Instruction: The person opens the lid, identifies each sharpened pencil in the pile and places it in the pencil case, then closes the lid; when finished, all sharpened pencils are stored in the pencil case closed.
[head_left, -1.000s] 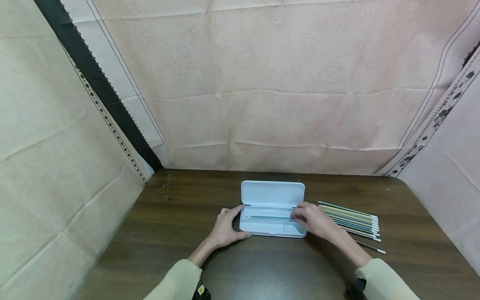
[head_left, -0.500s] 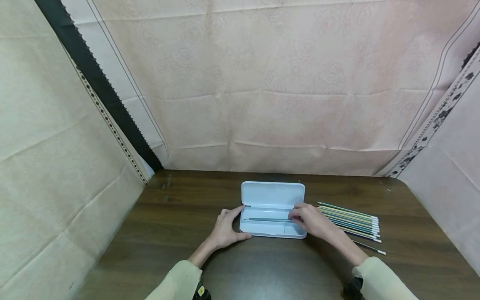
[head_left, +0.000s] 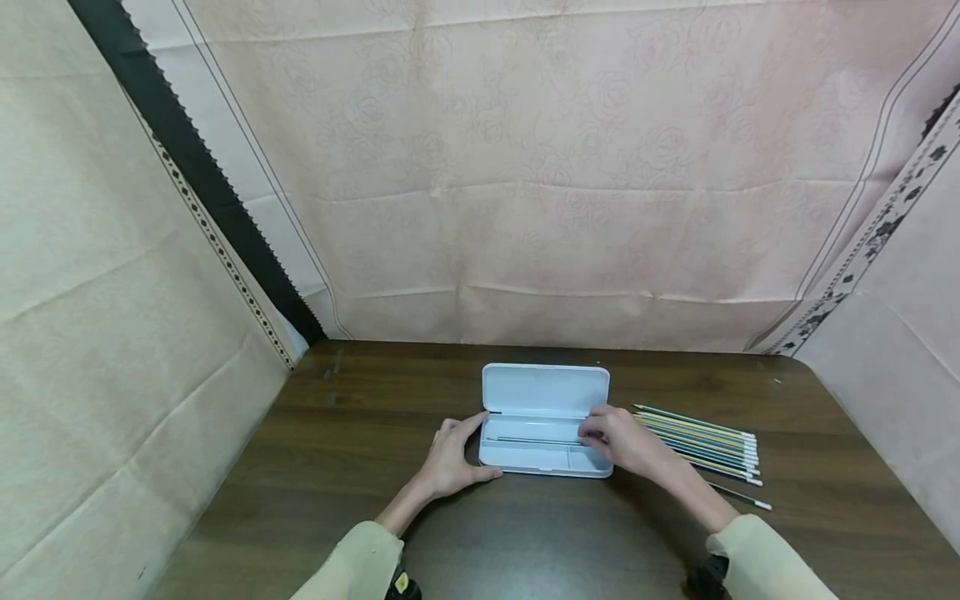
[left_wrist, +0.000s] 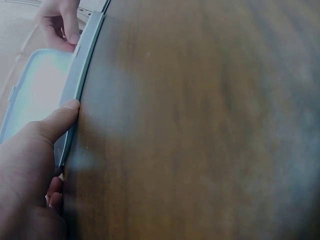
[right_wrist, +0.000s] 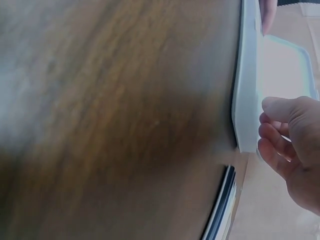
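A light-blue pencil case (head_left: 525,458) lies with its lid raised at the back. Inside it is a thin teal pencil (head_left: 528,440), lying lengthwise. My left hand (head_left: 450,458) grips the case's left end, thumb on the front edge and fingers at the rear corner; the left wrist view shows that thumb (left_wrist: 65,117) against the rim. Over the right part of the case, my right hand (head_left: 622,437) pinches the pencil's right end between thumb and curled fingers. Those fingertips cover that end of the pencil. In the right wrist view the pencil itself is hidden.
Right of the case, several pencils (head_left: 712,442) in greens, blues and yellow lie side by side, white ends to the right. A dark pencil (head_left: 738,497) lies slightly apart in front. The brown wooden table (head_left: 555,542) meets hanging cloth at its back and sides.
My right hand has shifted slightly left, and the pencil has moved slightly left and lower into the case. The left hand and the case hold their places.
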